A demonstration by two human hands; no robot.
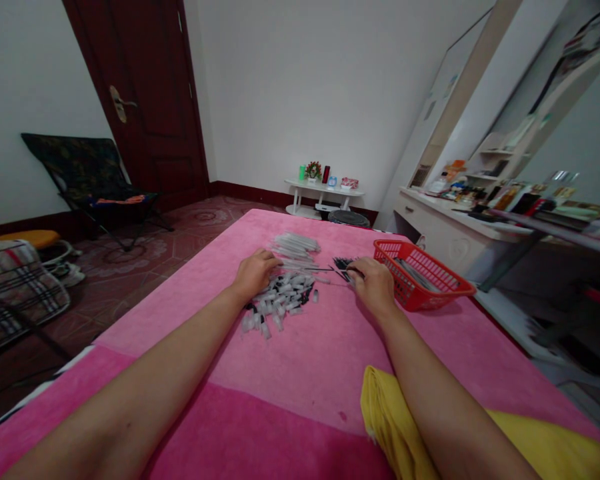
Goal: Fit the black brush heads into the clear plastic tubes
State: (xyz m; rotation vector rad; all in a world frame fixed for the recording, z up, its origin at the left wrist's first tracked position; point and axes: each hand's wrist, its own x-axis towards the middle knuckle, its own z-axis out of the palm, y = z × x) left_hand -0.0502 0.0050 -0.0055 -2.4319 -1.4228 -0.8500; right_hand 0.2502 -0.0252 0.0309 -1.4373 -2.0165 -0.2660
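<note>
"Where the head view shows both hands, what's gripped?"

"The left hand and right hand look closed on a thin rod, at its nine and three o'clock ends."

"How to handle it well?"

"I'd hold it straight, pinch lightly, and avoid the tubes at eleven from it and caps at eight; the basket sits at three."

Dim, soft light here, and the far wall catches the most of it! At left the door sinks into gloom, leaning hard with wide-angle stretch. There's faint shadow beside the red basket, and the small pale pieces blur softly together.
</note>
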